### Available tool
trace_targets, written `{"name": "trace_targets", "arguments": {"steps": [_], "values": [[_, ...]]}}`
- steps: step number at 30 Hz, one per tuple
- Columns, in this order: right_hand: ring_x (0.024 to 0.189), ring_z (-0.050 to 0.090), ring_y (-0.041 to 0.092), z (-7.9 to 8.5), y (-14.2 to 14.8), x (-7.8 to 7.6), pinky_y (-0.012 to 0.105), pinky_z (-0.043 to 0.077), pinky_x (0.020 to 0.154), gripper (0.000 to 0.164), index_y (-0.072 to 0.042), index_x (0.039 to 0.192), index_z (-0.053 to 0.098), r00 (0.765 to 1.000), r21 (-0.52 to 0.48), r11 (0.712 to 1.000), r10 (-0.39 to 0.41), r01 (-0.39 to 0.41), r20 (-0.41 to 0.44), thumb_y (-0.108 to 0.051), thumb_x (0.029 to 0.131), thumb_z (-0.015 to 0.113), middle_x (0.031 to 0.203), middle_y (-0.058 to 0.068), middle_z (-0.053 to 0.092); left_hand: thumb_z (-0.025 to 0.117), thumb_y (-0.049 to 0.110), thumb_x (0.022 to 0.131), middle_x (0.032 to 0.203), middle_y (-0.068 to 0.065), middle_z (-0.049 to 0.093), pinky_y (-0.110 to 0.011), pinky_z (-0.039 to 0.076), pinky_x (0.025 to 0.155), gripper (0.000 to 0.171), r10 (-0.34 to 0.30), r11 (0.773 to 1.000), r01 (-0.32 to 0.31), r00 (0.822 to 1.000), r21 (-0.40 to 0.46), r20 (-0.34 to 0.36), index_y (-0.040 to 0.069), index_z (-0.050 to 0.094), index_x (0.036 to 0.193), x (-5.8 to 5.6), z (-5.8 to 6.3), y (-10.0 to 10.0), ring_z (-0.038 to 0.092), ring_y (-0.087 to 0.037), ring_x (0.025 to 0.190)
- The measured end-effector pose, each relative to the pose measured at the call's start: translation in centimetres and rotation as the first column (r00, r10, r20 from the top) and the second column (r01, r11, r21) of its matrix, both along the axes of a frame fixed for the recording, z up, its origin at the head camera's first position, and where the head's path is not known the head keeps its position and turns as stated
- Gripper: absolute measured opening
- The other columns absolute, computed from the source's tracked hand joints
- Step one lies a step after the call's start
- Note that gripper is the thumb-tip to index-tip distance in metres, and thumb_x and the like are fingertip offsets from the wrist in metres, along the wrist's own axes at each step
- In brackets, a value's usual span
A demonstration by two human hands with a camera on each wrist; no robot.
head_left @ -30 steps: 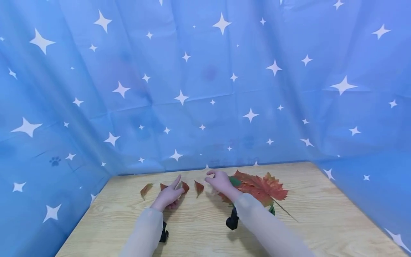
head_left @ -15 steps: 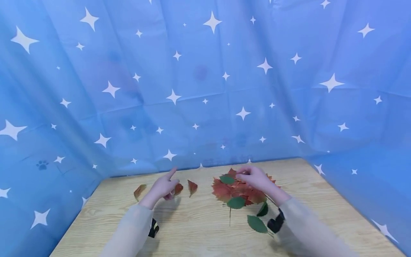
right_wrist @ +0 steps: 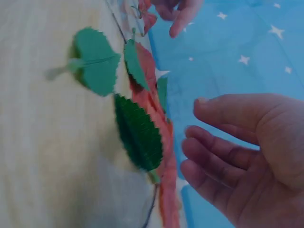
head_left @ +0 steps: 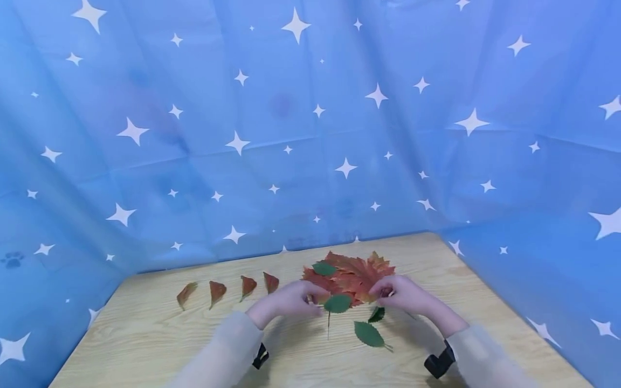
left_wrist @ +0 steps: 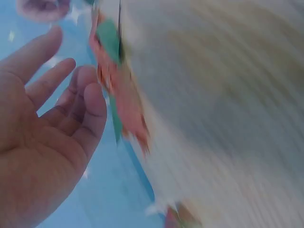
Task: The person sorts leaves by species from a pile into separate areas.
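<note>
A pile of red maple leaves (head_left: 358, 275) lies toward the back of the wooden table (head_left: 160, 328), with several green leaves (head_left: 368, 334) on and in front of it. At the pile's left side my left hand (head_left: 290, 300) hovers beside a green leaf (head_left: 338, 303). Its fingers (left_wrist: 95, 99) are loosely bent and nothing is held in the left wrist view. My right hand (head_left: 406, 296) is at the pile's right edge, near a dark green leaf (right_wrist: 138, 133). The right wrist view shows its relaxed fingers (right_wrist: 213, 147) with nothing between them.
Several small reddish-brown leaves (head_left: 217, 291) form a row left of the pile, the rightmost one (head_left: 270, 282) close to my left hand. A blue curtain (head_left: 291, 178) with white stars hangs behind the table and along its sides.
My left hand has left the row of small leaves and moved right to the pile. The right hand has crossed over the pile to its right edge. The head view has turned right.
</note>
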State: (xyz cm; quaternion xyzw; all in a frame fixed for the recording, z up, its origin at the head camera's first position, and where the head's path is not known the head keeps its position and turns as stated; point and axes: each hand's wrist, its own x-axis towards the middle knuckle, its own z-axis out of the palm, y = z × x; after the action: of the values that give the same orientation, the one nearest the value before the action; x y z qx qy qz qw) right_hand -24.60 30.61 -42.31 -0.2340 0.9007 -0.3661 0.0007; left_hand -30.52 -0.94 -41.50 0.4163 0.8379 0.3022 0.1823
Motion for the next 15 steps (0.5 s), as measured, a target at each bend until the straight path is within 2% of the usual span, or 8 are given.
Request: {"name": "trace_targets", "arguments": {"steps": [3, 6, 10, 12, 15], "values": [[0.089, 0.062, 0.028, -0.8, 0.1, 0.3, 0.029, 0.053, 0.072, 0.021, 0.001, 0.104, 0.069, 1.0, -0.022, 1.0, 0.004, -0.004, -0.002, -0.001, 0.083, 0.07, 0.098, 0.012, 0.066, 0.069, 0.012, 0.091, 0.116, -0.001, 0.059, -0.024, 0.044, 0.07, 0.047, -0.09, 0.995, 0.086, 0.992, -0.055, -0.088, 0.013, 0.058, 0.136, 0.1, -0.4, 1.7, 0.054, -0.009, 0.079], [0.089, 0.062, 0.027, -1.2, 0.5, 0.5, 0.031, 0.054, 0.074, 0.023, 0.002, 0.104, 0.069, 1.0, -0.031, 0.999, -0.008, 0.007, -0.013, 0.002, 0.081, 0.07, 0.097, 0.012, 0.065, 0.065, -0.004, 0.086, 0.113, 0.0, 0.057, -0.023, 0.04, 0.067, 0.055, -0.122, 0.988, 0.1, 0.973, -0.116, -0.197, 0.016, 0.058, 0.136, 0.0, -0.8, 3.0, 0.049, -0.009, 0.075], [0.088, 0.063, 0.025, -1.5, 0.8, 0.5, 0.033, 0.054, 0.075, 0.023, 0.001, 0.102, 0.069, 0.999, -0.02, 1.0, -0.01, 0.009, -0.043, 0.003, 0.079, 0.069, 0.096, 0.011, 0.066, 0.057, -0.019, 0.077, 0.12, 0.003, 0.056, -0.023, 0.044, 0.08, 0.07, -0.129, 0.982, 0.079, 0.943, -0.173, -0.306, 0.02, 0.059, 0.135, -0.1, -1.1, 3.9, 0.053, -0.008, 0.099], [0.087, 0.063, 0.024, -1.6, 1.0, 0.4, 0.033, 0.053, 0.074, 0.022, 0.0, 0.101, 0.07, 0.998, -0.003, 1.0, -0.005, 0.005, -0.059, 0.003, 0.079, 0.07, 0.096, 0.01, 0.066, 0.055, -0.02, 0.078, 0.125, 0.004, 0.055, -0.025, 0.045, 0.088, 0.072, -0.133, 0.977, 0.068, 0.932, -0.2, -0.338, 0.023, 0.06, 0.135, -0.1, -1.3, 4.3, 0.053, -0.01, 0.11], [0.082, 0.06, 0.021, -1.6, 1.0, 0.2, 0.031, 0.051, 0.069, 0.022, 0.0, 0.1, 0.07, 0.998, 0.016, 1.0, 0.006, -0.005, -0.061, 0.003, 0.079, 0.07, 0.095, 0.008, 0.066, 0.053, -0.02, 0.079, 0.132, 0.005, 0.053, -0.028, 0.044, 0.094, 0.073, -0.139, 0.968, 0.05, 0.924, -0.247, -0.356, 0.027, 0.06, 0.135, -0.2, -1.5, 4.5, 0.05, -0.015, 0.121]]}}
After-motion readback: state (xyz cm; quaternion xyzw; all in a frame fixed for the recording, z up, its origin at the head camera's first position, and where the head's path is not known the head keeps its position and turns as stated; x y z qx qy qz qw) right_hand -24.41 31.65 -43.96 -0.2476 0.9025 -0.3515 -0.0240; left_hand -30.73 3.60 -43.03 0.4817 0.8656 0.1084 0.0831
